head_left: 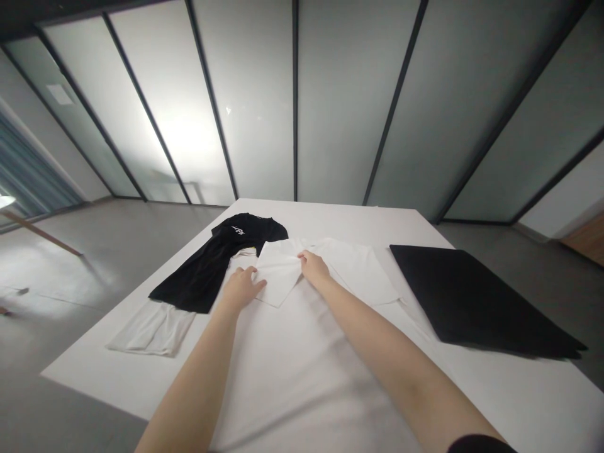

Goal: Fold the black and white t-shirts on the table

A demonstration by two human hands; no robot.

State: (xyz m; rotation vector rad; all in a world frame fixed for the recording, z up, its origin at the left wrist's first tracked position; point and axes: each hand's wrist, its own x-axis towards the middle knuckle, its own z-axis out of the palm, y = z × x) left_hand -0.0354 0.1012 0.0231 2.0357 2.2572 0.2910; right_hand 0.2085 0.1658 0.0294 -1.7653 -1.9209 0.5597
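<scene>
A white T-shirt (302, 365) lies spread over the table, its body stretching toward me and its upper part at the far end. My right hand (314, 267) pinches the cloth near the shirt's top, beside a flap (279, 277) that looks like a sleeve. At that flap's left edge, my left hand (241, 288) rests with thumb and fingers apart, touching the fabric. The other sleeve (368, 277) lies flat to the right. Just left of my left hand is a black T-shirt (198, 277) with a small white print.
Under the black shirt, more white cloth (151, 330) sticks out. A stack of flat black sheets or boards (476, 299) lies at the table's right. The white table (349, 220) has its far edge before frosted glass panels (340, 100). Grey floor (56, 264) shows at left.
</scene>
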